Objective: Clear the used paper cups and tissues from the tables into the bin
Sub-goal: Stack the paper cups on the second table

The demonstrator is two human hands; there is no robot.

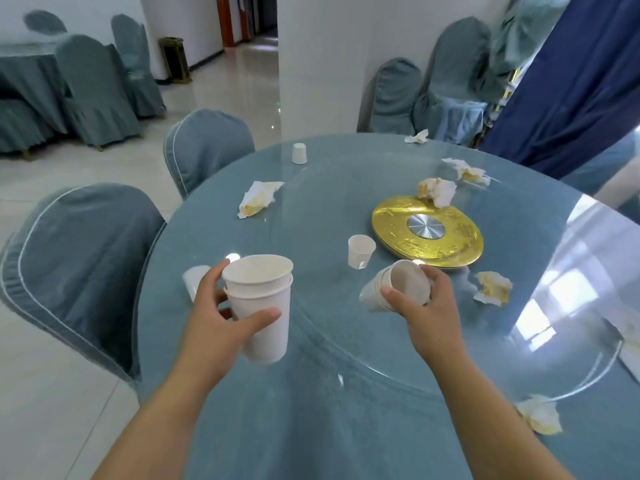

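My left hand point(221, 327) grips a stack of white paper cups point(261, 306), upright, above the near left of the round table point(311, 427). My right hand point(427, 306) holds a second stack of cups point(398, 285) tipped on its side, mouth toward me. One cup point(360, 251) stands upright beside the gold turntable base point(427, 233). Another cup point(299, 153) sits upside down at the far edge, and one more point(194, 277) lies behind my left hand. Several stained crumpled tissues lie around: point(258, 199), point(437, 190), point(465, 170), point(493, 288), point(538, 414), point(418, 136).
Blue-covered chairs point(79, 271) point(204, 147) stand at the table's left side, more chairs point(398, 95) by the white pillar. A dark bin point(175, 58) stands against the far wall across the tiled floor. A blue curtain point(568, 81) hangs at right. Another covered table point(24, 81) is far left.
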